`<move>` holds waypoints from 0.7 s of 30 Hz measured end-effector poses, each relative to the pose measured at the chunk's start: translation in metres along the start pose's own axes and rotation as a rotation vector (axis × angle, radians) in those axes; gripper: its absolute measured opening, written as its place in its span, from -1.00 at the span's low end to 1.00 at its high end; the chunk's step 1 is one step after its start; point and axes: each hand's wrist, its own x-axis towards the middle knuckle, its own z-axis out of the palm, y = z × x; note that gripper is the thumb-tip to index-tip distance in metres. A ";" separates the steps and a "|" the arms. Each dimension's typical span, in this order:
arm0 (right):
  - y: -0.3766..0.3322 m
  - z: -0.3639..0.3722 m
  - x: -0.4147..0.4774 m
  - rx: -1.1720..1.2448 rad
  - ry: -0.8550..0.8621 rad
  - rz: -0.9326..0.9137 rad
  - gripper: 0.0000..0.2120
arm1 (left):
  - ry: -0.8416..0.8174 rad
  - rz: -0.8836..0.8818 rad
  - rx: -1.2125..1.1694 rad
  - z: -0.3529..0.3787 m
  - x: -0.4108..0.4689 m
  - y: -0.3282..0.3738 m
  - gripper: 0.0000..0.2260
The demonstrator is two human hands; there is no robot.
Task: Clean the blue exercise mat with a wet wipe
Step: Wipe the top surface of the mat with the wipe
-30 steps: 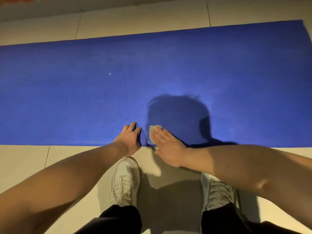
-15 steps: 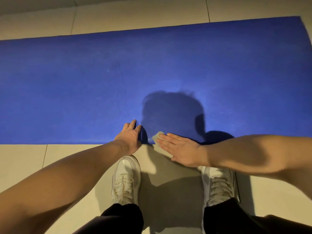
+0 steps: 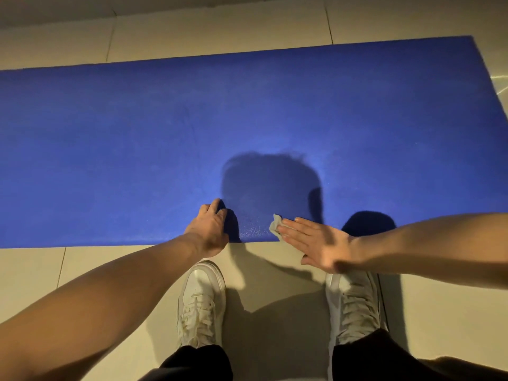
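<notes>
The blue exercise mat (image 3: 165, 138) lies flat across the tiled floor, its right end in view. My left hand (image 3: 209, 229) rests on the mat's near edge, fingers curled down onto the surface, holding nothing that shows. To its right, my right hand (image 3: 316, 243) lies flat with straight fingers, pressing a small white wet wipe (image 3: 275, 226) onto the mat at the near edge. Most of the wipe is hidden under the fingers. A damp, speckled patch (image 3: 253, 229) shows on the mat between the two hands.
My two white sneakers (image 3: 202, 301) (image 3: 354, 303) stand on the beige tiled floor (image 3: 55, 270) just short of the mat's near edge. The shadow of my head falls on the mat above my hands. Beige tiles continue beyond the mat's far edge and right end.
My right hand with the wipe has slid to the right along the mat's near edge, away from my left hand. The left hand has stayed in place.
</notes>
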 end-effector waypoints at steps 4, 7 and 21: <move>-0.036 -0.013 0.064 0.190 -0.052 0.231 -0.30 | 0.015 -0.011 0.009 -0.005 0.006 0.006 -0.55; -0.039 -0.028 0.100 0.263 -0.112 0.339 -0.31 | 0.028 -0.025 0.026 -0.009 0.015 0.011 -0.62; -0.019 -0.025 0.091 0.428 0.044 0.699 -0.17 | 0.033 0.009 0.005 -0.011 0.039 0.011 -0.74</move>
